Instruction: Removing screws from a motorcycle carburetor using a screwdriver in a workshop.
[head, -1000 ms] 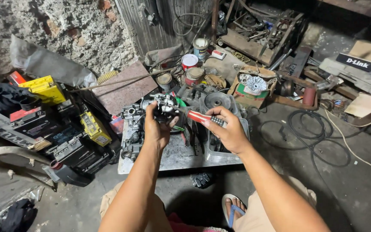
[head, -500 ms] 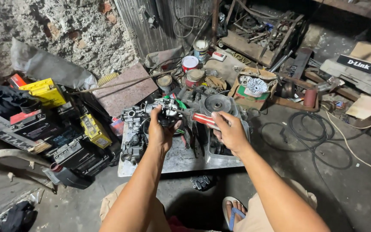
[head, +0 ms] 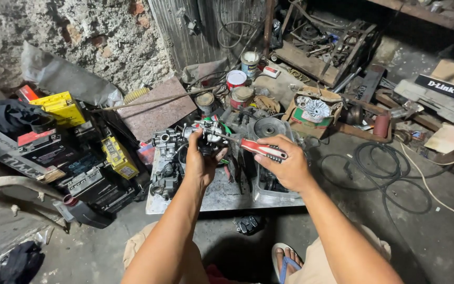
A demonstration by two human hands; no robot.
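— Did anything move since a moment ago?

— Both hands slid a bit to the left. The left hand (head: 202,160) is still closed around a small metal engine part (head: 209,138), held up in the middle of the frame. The right hand (head: 285,165) is still closed on the red and black handle of a screwdriver (head: 256,148). Its thin shaft points left and meets the part.

— What can't you see well?

— The tip of the screwdriver is hidden by the part. The left fingers cover most of the part, so its shape is hard to tell. The legs and a blue sandal (head: 286,263) are cut off at the bottom edge.

— What is around the hands?

— Just under them is a flat metal tray (head: 222,195) on the floor. More grey engine pieces (head: 165,163) stand on its left side. Left of the tray lie black and yellow batteries (head: 116,158). A black cable (head: 379,173) curls on the floor at the right.

— And farther back?

— Round tins (head: 236,80) and a cardboard box (head: 313,113) with shiny metal pieces sit behind the tray. In the upper left is a rough stone wall (head: 80,31). The floor (head: 437,236) is dark, dirty concrete.
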